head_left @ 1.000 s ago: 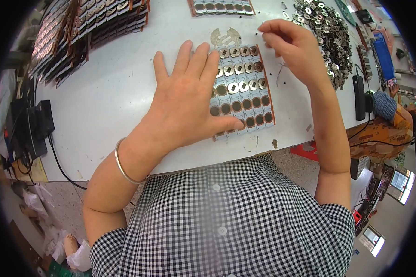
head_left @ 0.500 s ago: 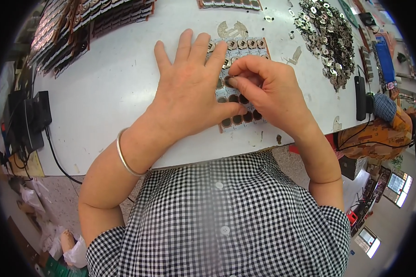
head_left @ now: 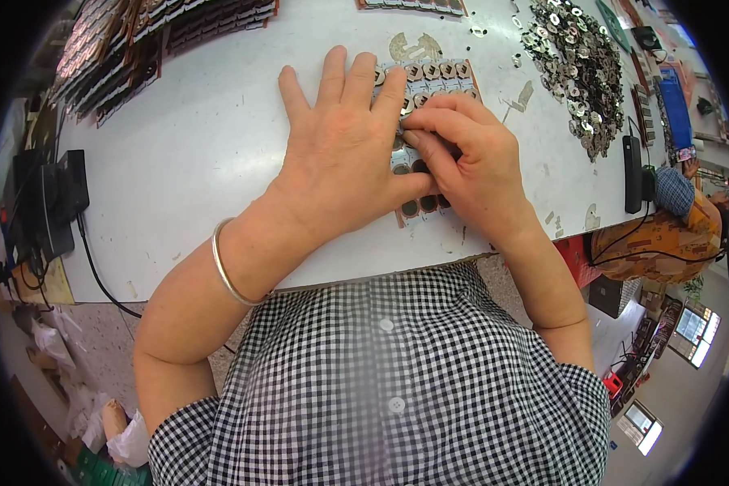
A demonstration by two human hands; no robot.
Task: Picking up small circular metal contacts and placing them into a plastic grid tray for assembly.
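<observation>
A panel of small circuit boards (head_left: 433, 87) lies on the white table, with shiny metal pieces on its far rows and dark round spots on its near rows. My left hand (head_left: 340, 154) rests flat over the panel's left side, fingers spread, its thumb reaching across the near rows. Thumb and forefinger of my right hand (head_left: 478, 158) are pinched together low over the panel's middle, beside my left forefinger. Between those fingertips is a small metal piece (head_left: 406, 128), mostly covered by them. Both hands hide much of the panel.
A heap of small shiny metal pieces (head_left: 579, 77) spreads at the far right. Stacks of similar panels (head_left: 113, 61) stand at the far left, and another panel (head_left: 417, 6) lies at the back. Black power adapters (head_left: 74, 180) with cables sit at the left edge. Another person (head_left: 664, 235) is at right.
My right fingertips have shifted slightly away from me on the panel and now press closer to my left forefinger. The dark round face seen at them earlier is hidden. My left hand stays spread.
</observation>
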